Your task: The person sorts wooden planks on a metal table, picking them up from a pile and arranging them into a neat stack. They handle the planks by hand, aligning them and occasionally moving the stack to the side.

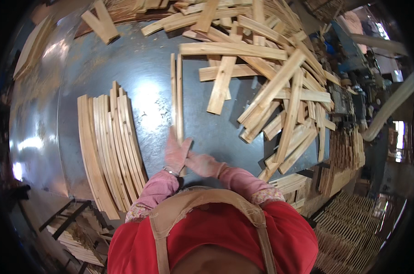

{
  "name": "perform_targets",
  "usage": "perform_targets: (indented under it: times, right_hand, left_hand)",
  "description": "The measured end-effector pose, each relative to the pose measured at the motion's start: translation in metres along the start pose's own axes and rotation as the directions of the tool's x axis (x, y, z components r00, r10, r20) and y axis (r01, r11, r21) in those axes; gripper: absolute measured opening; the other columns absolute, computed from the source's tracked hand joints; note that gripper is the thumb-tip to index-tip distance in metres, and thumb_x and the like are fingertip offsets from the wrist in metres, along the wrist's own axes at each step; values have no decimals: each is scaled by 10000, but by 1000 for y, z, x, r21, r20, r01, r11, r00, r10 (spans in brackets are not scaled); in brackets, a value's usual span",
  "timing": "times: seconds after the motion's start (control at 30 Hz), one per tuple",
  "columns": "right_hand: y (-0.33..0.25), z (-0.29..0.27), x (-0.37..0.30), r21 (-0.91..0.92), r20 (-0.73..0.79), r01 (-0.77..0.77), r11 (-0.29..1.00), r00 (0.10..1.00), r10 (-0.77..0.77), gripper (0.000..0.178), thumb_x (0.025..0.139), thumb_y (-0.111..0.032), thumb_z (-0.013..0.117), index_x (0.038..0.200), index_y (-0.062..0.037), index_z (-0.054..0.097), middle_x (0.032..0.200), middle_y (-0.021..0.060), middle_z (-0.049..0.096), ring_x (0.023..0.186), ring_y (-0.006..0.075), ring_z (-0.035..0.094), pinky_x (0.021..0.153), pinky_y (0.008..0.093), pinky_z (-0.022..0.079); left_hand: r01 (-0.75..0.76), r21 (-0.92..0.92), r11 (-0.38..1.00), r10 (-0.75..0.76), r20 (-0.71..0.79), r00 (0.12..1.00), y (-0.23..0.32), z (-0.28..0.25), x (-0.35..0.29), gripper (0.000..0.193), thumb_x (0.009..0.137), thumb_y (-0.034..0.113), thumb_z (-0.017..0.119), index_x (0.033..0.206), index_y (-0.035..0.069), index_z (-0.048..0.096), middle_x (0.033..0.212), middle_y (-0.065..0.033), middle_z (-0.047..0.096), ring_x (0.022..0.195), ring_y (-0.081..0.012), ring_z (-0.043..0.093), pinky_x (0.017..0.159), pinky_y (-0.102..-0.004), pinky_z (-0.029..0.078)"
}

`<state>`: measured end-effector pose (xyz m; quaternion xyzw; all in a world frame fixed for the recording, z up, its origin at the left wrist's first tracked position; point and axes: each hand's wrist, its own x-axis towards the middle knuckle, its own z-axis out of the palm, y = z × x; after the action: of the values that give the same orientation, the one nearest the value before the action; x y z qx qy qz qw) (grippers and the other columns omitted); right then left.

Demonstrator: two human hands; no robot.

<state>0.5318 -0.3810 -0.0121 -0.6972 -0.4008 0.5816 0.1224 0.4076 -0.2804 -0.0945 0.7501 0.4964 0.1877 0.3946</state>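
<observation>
Two narrow wooden slats stand on edge side by side, pointing away from me over the grey metal tabletop. My left hand, in a pinkish glove, is closed around their near part with its thumb toward the right. Beside it, my right hand, gloved alike, reaches in from the right; its fingers are bent against the near part of the slats and partly hidden by the left hand. On the left lies a row of slats, packed lengthwise next to one another.
A loose heap of wooden slats covers the right and far side of the table. One slat lies crosswise near the held pair's far ends. Stacked wood stands at lower left, with more stacked slats at lower right.
</observation>
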Motion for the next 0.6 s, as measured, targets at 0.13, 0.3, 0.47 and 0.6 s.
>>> perform_targets:
  times: [0.13,0.3,0.47,0.6]
  right_hand:
    - [59,-31,14,-159,-316,346,925,869,-380,687,1027,-442,667,1573,-50,526,1521,231,613,1403,390,588,1199,435,455]
    - [105,-217,1,-26,-977,-309,951,211,41,985,852,-469,826,1628,-25,414,1579,291,511,1451,448,495,1242,478,379]
    - [140,-274,22,158,-976,-445,882,64,207,1034,855,-410,800,1694,-98,282,1674,226,392,1477,425,453,1197,477,443]
    - [133,-228,14,164,-983,266,950,122,136,925,895,-142,750,1688,-77,278,1597,222,464,1390,409,544,1194,467,443]
  left_hand:
    - [342,172,924,-369,160,916,52,-54,5,619,927,202,724,1487,13,540,1195,-286,724,1195,-482,660,1072,-527,513]
    - [49,493,869,4,-106,994,9,-60,-67,512,823,113,793,1293,-3,626,1170,-231,702,1229,-414,611,1264,-530,299]
    - [385,659,646,-348,-195,917,-61,-92,-136,737,839,202,854,1489,75,530,1222,-171,679,1269,-368,607,1259,-536,331]
    - [138,931,338,319,-251,914,-39,-113,-133,657,916,287,775,1491,65,550,1239,-194,660,1206,-399,627,1146,-526,461]
